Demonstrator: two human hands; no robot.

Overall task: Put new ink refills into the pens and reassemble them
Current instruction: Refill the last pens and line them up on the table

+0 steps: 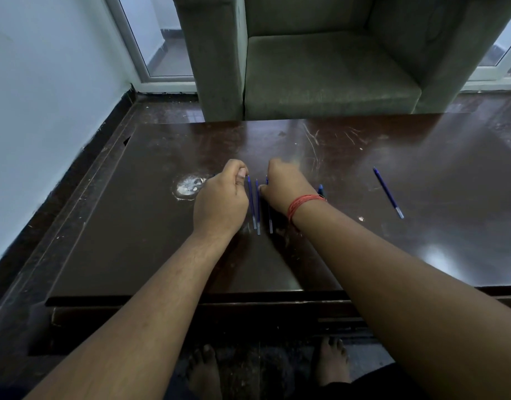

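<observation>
Bare feet on the floor at the lower edge, under the near lip of the dark counter; both forearms reach over it. Three blue ink refills lie side by side mid-counter, roughly parallel, tips pointing away, between the two hands. Left hand sits just left of them, fingers curled in, thumb and fingertips pinched together near the far tip of the leftmost refill; cannot tell whether the grip actually has it. Right hand just right, knuckles up, fingers curled down at the far end of the rightmost refill; grip hidden, cannot tell. Red thread band on the right wrist. Blue pen part peeks out just behind that wrist. Another refill lies alone, well apart to the right, angled. White scuffed patch left of the left hand. Grey-green armchair beyond the counter.
</observation>
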